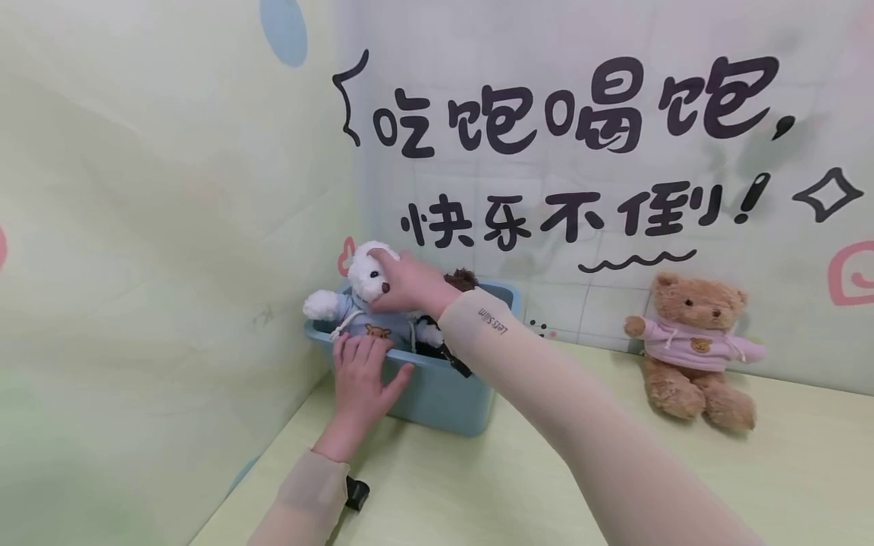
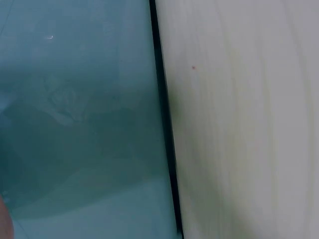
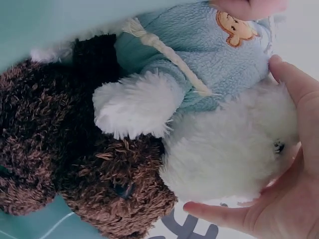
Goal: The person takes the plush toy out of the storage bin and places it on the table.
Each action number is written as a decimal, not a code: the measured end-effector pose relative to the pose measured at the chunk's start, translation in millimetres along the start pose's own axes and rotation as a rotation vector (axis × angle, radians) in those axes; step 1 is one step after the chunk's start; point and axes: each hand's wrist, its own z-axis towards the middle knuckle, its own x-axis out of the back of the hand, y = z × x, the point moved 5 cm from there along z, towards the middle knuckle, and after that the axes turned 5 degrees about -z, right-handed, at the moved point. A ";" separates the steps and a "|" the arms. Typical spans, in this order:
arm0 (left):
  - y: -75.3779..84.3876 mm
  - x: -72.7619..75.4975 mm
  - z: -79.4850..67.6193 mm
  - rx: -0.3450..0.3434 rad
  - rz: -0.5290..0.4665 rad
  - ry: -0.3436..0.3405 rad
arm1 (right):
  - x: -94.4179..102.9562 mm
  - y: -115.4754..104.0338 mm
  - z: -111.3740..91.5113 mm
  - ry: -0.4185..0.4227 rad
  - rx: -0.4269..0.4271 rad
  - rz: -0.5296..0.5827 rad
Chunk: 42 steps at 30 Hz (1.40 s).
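A white teddy bear (image 1: 367,274) in a light blue hoodie sits in a blue plastic bin (image 1: 437,394). My right hand (image 1: 416,282) grips its head, fingers and thumb spread round the white fur, as the right wrist view shows. At the bin's front rim is my left hand (image 1: 362,379), fingers over the edge and thumb against the outer wall. Its fingertips (image 3: 249,7) lie close to the hoodie. Beside the white bear in the bin lies a dark brown plush toy (image 3: 114,184), mostly hidden by my right arm in the head view.
A light brown teddy bear (image 1: 696,341) in a pink hoodie sits on the pale table (image 1: 546,470) against the back wall at right. The side wall (image 1: 171,227) stands close to the bin's left. Large dark lettering (image 1: 573,114) covers the back wall.
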 end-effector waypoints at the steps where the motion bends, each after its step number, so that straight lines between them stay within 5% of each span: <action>1: -0.1 -0.2 0.5 -0.001 -0.001 0.002 | 0.7 0.9 -0.1 0.003 -0.001 0.014; 17: -2.5 -4.2 1.9 0.019 -0.009 -0.019 | 18.5 17.5 0.9 -0.021 0.065 -0.012; 42: -2.6 -3.4 0.4 0.000 -0.021 0.000 | 62.2 35.8 -10.9 0.108 0.129 -0.174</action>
